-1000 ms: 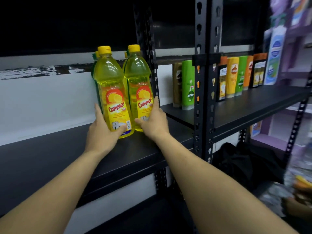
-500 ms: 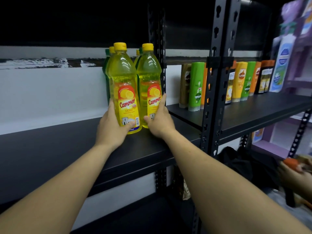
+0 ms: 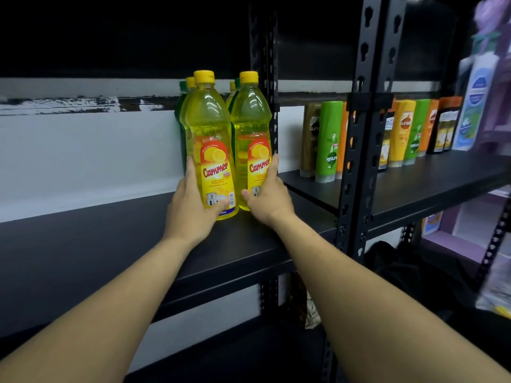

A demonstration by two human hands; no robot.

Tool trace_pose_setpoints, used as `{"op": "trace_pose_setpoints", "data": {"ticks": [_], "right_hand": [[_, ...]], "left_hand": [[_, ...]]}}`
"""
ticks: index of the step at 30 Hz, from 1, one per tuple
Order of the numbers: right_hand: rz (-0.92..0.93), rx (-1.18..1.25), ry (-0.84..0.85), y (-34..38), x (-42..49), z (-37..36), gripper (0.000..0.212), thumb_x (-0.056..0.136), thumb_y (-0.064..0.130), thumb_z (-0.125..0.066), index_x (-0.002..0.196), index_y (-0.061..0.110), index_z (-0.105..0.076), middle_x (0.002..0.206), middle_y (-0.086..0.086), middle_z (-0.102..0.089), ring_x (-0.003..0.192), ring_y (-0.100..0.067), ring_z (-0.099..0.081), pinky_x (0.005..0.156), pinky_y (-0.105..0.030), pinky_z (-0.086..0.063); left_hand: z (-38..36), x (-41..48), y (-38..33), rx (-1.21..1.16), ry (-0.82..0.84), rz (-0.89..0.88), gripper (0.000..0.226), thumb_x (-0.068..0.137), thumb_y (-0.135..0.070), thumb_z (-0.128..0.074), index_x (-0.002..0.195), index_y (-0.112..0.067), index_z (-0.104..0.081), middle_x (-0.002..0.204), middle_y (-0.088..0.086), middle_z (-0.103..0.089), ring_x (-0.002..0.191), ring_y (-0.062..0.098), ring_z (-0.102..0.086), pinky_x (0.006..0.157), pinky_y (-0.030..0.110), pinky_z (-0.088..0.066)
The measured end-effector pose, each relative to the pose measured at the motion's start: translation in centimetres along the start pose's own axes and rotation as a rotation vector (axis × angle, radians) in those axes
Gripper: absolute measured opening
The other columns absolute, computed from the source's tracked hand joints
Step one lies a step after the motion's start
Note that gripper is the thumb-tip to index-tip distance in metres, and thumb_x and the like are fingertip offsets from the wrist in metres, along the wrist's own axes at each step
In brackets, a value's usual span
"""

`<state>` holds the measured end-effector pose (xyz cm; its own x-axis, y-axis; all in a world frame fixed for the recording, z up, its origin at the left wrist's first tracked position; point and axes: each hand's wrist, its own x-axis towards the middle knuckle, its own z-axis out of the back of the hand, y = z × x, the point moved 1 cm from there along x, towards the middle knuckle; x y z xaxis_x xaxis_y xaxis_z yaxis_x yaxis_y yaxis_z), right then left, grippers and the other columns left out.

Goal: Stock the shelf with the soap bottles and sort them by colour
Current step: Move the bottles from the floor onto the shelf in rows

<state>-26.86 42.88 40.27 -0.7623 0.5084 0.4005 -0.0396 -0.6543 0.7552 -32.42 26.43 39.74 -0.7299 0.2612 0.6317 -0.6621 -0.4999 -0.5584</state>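
Observation:
Two yellow soap bottles with yellow caps stand side by side on the black shelf [image 3: 116,244], near its right post. My left hand [image 3: 190,211] grips the base of the left yellow bottle [image 3: 208,128], thumb across its label. My right hand [image 3: 269,197] holds the base of the right yellow bottle [image 3: 250,120], fingers up its right side. Behind them stand more bottles, yellow-capped and green [image 3: 182,106], mostly hidden.
A black perforated upright [image 3: 356,161] separates this bay from the right shelf [image 3: 414,186], which carries several shampoo bottles [image 3: 329,142] in green, orange and brown. A tall white bottle [image 3: 475,100] stands at far right. A dark bag [image 3: 409,266] lies on the floor below.
Both hands keep their hold on the two front bottles. The view has shifted slightly, so the bottles sit further right in the frame; they stay on the shelf.

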Motion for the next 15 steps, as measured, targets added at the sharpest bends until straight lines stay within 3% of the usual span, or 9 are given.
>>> {"op": "trace_pose_setpoints", "data": {"ticks": [15], "right_hand": [[-0.008,0.003,-0.009,-0.08,0.20,-0.06,0.109,0.088,0.037,-0.071,0.154,0.035,0.016,0.137,-0.008,-0.050,0.119,-0.027,-0.056,0.097,-0.049,-0.049]], "left_hand": [[-0.22,0.04,-0.11,0.030,-0.001,-0.013,0.111,0.082,-0.040,-0.080,0.158,-0.032,0.000,0.144,0.006,-0.046,0.128,0.029,-0.052,0.099,0.049,-0.049]]}}
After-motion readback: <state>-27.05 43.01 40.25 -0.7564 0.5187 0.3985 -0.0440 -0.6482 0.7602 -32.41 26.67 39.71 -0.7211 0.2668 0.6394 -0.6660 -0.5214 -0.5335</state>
